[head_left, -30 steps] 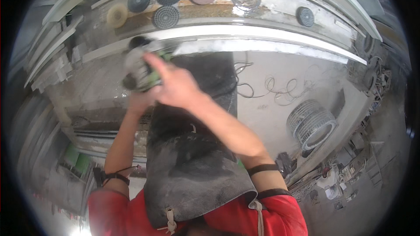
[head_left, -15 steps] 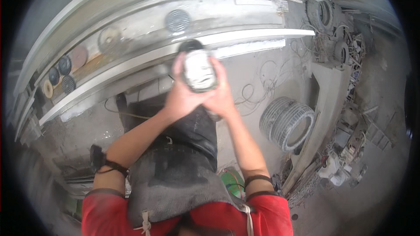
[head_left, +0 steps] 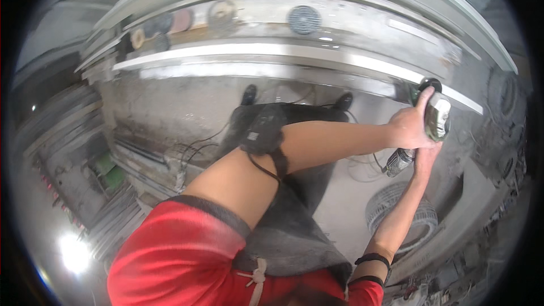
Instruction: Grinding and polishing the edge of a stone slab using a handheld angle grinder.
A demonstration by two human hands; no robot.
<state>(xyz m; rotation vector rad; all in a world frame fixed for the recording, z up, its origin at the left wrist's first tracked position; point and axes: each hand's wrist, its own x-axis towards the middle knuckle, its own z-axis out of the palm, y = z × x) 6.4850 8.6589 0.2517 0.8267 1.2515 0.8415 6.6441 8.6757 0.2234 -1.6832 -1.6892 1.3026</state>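
Power tool [head_left: 440, 114] at right, black head [head_left: 433, 83] by right end of white strip [head_left: 243, 50]; left hand [head_left: 411, 127] and right hand [head_left: 428, 151] both wrapped round it. Work seemingly under way; finished and remaining stretches can't be told apart.

Two hands [head_left: 409, 127] [head_left: 427, 153], one power tool [head_left: 439, 116], two shoes [head_left: 249, 95] [head_left: 343, 101].

The person's left arm [head_left: 340, 139] reaches from the lower left of the frame across to its right side, the upper arm slanting upward and the forearm nearly level. The left hand [head_left: 409, 127] is curled in a grip, one digit stretched upward. The right arm [head_left: 394, 221] rises steeply from the lower right; the right hand [head_left: 426, 158] sits close beneath the left, its fingers mostly hidden.
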